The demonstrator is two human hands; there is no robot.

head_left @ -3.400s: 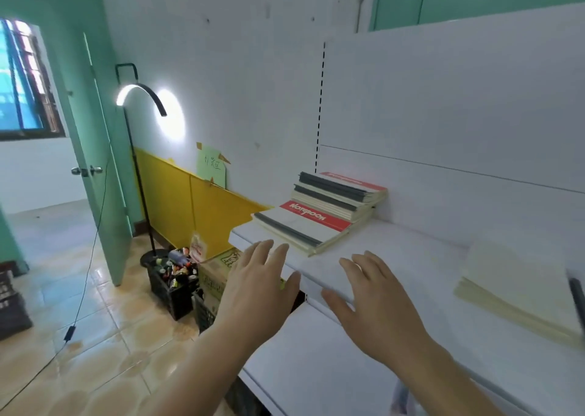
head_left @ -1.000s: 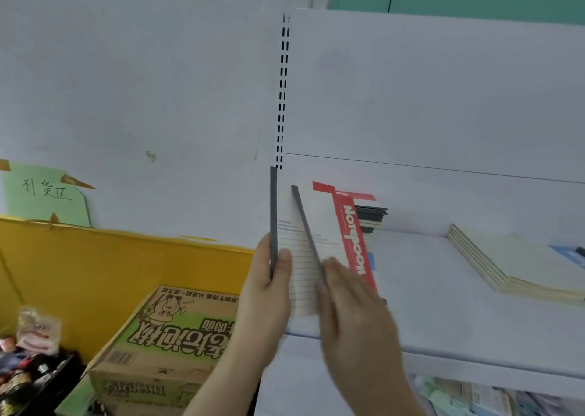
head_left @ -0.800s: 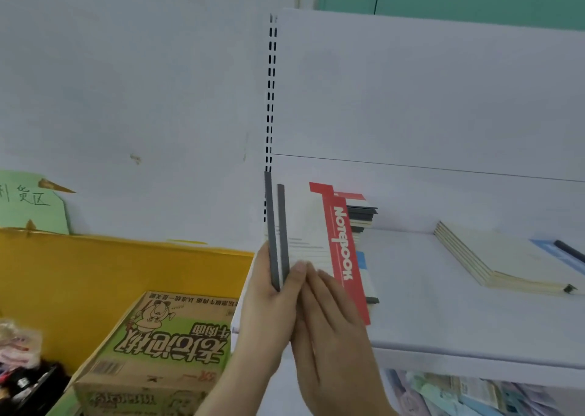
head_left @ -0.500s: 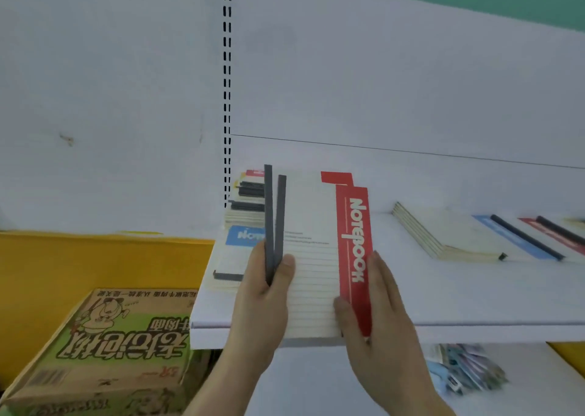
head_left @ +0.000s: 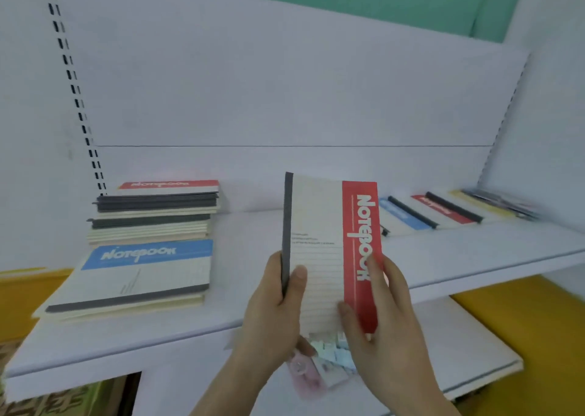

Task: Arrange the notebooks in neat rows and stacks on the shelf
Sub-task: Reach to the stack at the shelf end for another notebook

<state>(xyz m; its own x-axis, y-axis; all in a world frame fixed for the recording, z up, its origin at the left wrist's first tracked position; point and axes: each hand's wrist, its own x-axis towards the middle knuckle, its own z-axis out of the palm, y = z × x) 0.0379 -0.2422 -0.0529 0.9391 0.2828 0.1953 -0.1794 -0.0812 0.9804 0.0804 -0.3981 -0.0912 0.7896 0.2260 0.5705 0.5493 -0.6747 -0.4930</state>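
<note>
Red-banded notebook (head_left: 329,251) held upright in both hands, above the front edge of the white shelf (head_left: 253,295) and near its middle. Left hand (head_left: 273,308) pinches the grey spine edge — thumb on the lined cover, fingers hidden behind. Right hand (head_left: 384,324) clasps the opposite edge, fingers curled over the red band and thumb on the cover near the bottom corner. At the shelf's left end lies a blue-banded notebook (head_left: 139,273) on a low pile, its near corner at or just past the shelf lip; just behind it stands a taller stack (head_left: 155,213), edges uneven, with a red-banded copy on top. Toward the right rear, a row (head_left: 449,210) of notebooks lies flat and overlapping — blurred. Between the left piles and this row the shelf surface is bare. Below, a lower shelf (head_left: 468,352) shows, with small pastel items, blurred, at the hands.
</note>
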